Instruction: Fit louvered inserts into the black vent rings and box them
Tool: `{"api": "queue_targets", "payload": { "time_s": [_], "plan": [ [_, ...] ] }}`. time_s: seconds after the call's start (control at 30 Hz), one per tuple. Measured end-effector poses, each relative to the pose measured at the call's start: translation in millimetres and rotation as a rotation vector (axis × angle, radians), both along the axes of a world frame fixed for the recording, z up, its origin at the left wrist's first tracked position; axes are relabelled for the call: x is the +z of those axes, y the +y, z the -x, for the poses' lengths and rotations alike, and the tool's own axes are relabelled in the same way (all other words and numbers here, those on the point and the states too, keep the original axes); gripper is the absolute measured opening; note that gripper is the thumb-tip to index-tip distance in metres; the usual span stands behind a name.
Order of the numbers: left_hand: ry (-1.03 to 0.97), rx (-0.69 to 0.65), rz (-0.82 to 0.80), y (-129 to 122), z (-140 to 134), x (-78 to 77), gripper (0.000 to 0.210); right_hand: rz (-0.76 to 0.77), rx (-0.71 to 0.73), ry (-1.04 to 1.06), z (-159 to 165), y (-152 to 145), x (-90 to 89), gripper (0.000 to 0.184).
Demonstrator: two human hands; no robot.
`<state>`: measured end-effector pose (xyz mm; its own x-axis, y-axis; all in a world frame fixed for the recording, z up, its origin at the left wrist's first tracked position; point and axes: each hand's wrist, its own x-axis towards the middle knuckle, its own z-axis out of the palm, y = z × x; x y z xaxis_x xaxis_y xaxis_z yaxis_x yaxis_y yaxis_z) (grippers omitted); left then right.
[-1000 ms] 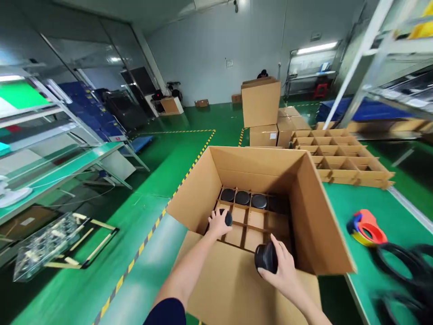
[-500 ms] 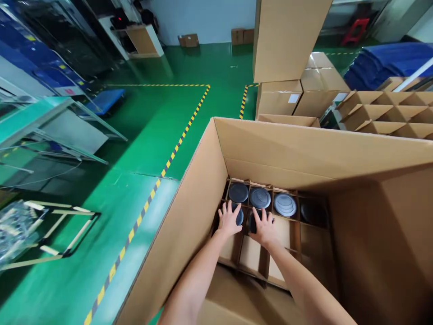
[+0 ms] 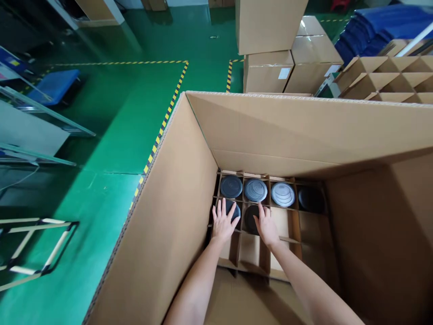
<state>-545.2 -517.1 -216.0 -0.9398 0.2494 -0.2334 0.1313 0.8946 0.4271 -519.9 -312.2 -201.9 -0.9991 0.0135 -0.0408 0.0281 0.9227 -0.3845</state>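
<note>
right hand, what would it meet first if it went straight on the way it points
Probably the black, round-topped piece immediately left of the right hand, though depth makes it unclear whether they already touch.

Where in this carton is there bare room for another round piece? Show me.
Bare: the middle-row cell just right of the right hand, and the front-row cell between the forearms. Crowded: the back row, with four round black pieces, and the middle row's left end, with two more at the hands.

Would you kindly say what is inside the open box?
Six dark round pieces in a cardboard divider; the left hand and right hand partly cover two. Undersides are hidden.
</note>
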Motion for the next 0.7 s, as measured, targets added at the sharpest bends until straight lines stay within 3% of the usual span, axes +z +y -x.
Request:
{"api": "queue_targets", "payload": {
  "time_s": [0.1, 0.27, 0.53, 0.63, 0.7],
  "plan": [
    [0.055, -0.010, 0.026, -0.3, -0.9, -0.9, 0.061, 0.207, 0.135, 0.068, -0.9, 8.9, -10.7, 0.045],
    [0.131, -0.036, 0.109, -3.3, -1.3, -5.0, 0.059, 0.284, 0.226, 0.108, 11.5, 7.9, -15.3, 0.047],
    [0.151, -0.067, 0.236, 2.2, -1.2, -7.4, 0.057, -0.167, 0.150, -0.030, 8.3, 23.1, -20.9, 0.059],
    [0.122, -0.048, 0.286, -4.2, 5.7, -3.6, 0.057, -0.161, 0.193, -0.144, 14.7, 10.9, -12.4, 0.072],
    [0.086, -0.025, 0.301, -9.1, 11.8, 4.9, 0.058, -0.052, 0.199, -0.204, 14.7, 2.2, 11.0, 0.073]
  ]
}}
